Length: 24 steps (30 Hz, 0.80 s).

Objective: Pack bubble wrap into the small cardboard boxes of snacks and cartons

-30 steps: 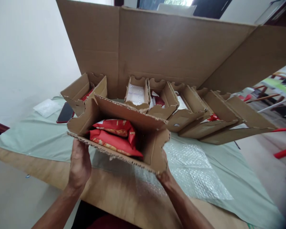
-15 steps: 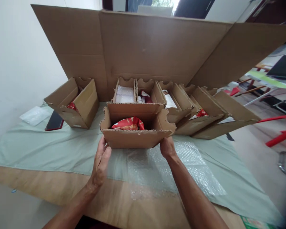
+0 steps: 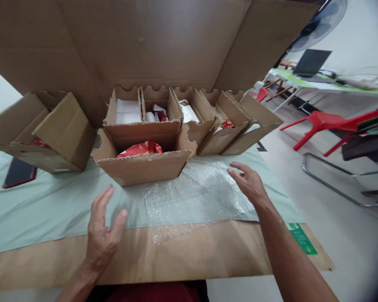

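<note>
In front of me an open cardboard box (image 3: pixel 145 170) rests on the pale green cloth (image 3: pixel 72 205), a red packet (image 3: pixel 141 149) showing inside it. My left hand (image 3: pixel 103 226) is held just below the box's left side, apart from it, thumb and fingers spread and nothing in them. Over the right end of a sheet of bubble wrap (image 3: pixel 198 193) my right hand (image 3: pixel 248 182) hovers, fingers apart and empty. Whether it touches the wrap I cannot tell.
Several narrow cardboard boxes (image 3: pixel 236 142) with packets stand in a row behind. Another open box (image 3: pixel 66 142) and a dark phone-like slab (image 3: pixel 20 172) lie left. A tall cardboard panel (image 3: pixel 151 54) rises at the back. Right of the table are a red stool (image 3: pixel 330 121) and a metal frame (image 3: pixel 327 184).
Both hands have let go of the cardboard box and moved apart, the right one further out to the right. The camera view has turned to the right.
</note>
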Motion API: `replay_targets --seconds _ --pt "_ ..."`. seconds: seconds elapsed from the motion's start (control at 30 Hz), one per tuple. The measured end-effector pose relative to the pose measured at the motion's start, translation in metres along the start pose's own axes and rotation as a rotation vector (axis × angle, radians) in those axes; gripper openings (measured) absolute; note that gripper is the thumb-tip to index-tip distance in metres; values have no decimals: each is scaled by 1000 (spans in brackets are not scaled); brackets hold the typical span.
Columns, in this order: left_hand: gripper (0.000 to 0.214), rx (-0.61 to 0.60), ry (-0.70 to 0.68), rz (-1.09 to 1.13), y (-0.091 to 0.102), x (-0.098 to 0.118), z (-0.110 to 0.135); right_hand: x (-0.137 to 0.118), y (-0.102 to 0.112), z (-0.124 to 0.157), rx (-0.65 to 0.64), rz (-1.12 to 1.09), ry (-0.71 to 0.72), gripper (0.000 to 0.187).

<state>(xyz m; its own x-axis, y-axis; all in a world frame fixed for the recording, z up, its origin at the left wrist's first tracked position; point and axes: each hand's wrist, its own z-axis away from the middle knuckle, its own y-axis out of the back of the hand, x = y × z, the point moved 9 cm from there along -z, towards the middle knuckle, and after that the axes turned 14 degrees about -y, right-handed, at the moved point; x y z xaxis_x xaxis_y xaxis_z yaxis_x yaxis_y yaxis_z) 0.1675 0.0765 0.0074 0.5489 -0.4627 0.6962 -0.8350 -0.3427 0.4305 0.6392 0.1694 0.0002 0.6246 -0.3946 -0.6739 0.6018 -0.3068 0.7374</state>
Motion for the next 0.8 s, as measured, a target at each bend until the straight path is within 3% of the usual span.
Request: replay_targets --seconds 0.07,0.13,0.3,0.5,0.7,0.8 --pt "45 -144 -174 -62 -21 22 -3 23 10 -1 51 58 -61 43" --pt "39 -261 -276 -83 -46 32 -10 32 6 2 66 96 -81 32" --pt "36 -388 -297 -183 -79 28 -11 31 1 31 54 66 -54 20" --pt "35 -594 -338 -413 -98 25 35 37 53 88 17 -340 -86 33" --pt "53 -631 -279 -361 -95 22 36 20 122 137 300 -567 -62 41" --pt "52 -605 -246 -263 -89 29 36 14 131 148 302 -522 -38 57"
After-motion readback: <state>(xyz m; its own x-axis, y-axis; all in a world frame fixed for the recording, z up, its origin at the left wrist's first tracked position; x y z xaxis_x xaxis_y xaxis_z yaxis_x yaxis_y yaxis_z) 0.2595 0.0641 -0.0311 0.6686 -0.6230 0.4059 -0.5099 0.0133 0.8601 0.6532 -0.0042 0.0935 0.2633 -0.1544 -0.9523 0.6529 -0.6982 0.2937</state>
